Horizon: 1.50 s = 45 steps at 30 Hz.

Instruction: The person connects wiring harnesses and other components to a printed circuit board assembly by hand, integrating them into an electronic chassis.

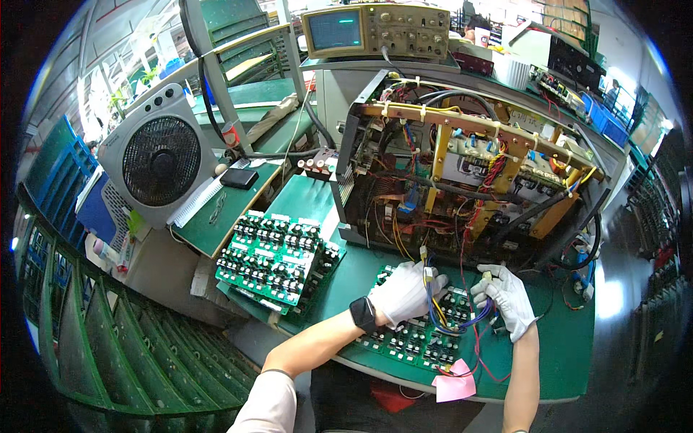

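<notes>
The board (411, 345) lies flat on the bench (556, 368), partly hidden beneath the gloved left hand (403, 292). That hand is over the board's far side, its fingers curled beside the wires (436, 315); whether they grip them cannot be told. The right hand (507, 299) is just right of the board, thumb and fingertips together, seemingly pinching a pale connector (487, 276).

The relation that matters most seems to be that the wires sag between the hands in a loop over the board's right part, the loop's long axis running crosswise. The right hand is nearer the pale connector, the left nearer most of the board.

The open chassis (469, 177) stands beyond the board, a stack of boards (268, 258) to its left, a pink note (455, 387) at its near right.
</notes>
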Motion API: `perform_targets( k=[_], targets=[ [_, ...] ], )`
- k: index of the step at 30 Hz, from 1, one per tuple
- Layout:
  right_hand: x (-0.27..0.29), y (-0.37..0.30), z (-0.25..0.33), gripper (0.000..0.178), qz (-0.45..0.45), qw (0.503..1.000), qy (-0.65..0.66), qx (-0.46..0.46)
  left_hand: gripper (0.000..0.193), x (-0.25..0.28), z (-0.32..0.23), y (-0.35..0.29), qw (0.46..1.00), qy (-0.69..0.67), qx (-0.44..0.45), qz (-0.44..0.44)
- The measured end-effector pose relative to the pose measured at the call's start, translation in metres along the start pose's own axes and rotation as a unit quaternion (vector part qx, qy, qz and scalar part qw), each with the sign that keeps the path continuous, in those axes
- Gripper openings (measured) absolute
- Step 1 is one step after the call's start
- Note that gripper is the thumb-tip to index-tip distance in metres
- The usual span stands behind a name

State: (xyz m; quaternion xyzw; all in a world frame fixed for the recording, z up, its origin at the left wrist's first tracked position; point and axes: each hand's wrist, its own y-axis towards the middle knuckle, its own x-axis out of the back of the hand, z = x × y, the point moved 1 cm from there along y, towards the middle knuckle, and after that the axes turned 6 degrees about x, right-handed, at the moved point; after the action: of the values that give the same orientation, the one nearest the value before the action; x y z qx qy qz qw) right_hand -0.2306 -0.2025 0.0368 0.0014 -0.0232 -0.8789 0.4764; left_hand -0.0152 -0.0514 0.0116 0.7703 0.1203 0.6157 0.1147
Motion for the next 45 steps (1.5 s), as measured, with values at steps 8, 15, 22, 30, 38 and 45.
perform_targets(
  k=[8, 15, 22, 30, 38, 45],
  targets=[
    [0.006, 0.003, -0.017, 0.063, -0.042, 0.996, 0.074, 0.001, 0.027, -0.001, 0.001, -0.003, 1.0, -0.021, 0.003, 0.003],
    [0.003, 0.004, -0.013, 0.053, -0.075, 0.995, 0.062, -0.011, 0.026, -0.001, 0.002, -0.005, 1.0, -0.018, 0.006, 0.004],
    [-0.008, 0.004, -0.005, 0.045, -0.12, 0.991, 0.052, -0.008, 0.027, -0.003, 0.002, -0.006, 1.0, -0.017, -0.004, -0.009],
    [-0.008, 0.003, -0.003, 0.031, -0.127, 0.991, 0.03, -0.033, 0.022, -0.005, 0.004, -0.007, 0.999, -0.006, -0.012, -0.029],
    [-0.003, 0.002, -0.007, 0.037, -0.114, 0.993, 0.007, 0.003, 0.025, -0.005, 0.004, -0.006, 0.999, -0.015, -0.02, -0.026],
    [-0.006, 0.007, -0.01, 0.042, -0.13, 0.991, 0.021, -0.008, 0.023, -0.003, 0.004, -0.006, 0.999, -0.023, -0.017, -0.031]
  ],
)
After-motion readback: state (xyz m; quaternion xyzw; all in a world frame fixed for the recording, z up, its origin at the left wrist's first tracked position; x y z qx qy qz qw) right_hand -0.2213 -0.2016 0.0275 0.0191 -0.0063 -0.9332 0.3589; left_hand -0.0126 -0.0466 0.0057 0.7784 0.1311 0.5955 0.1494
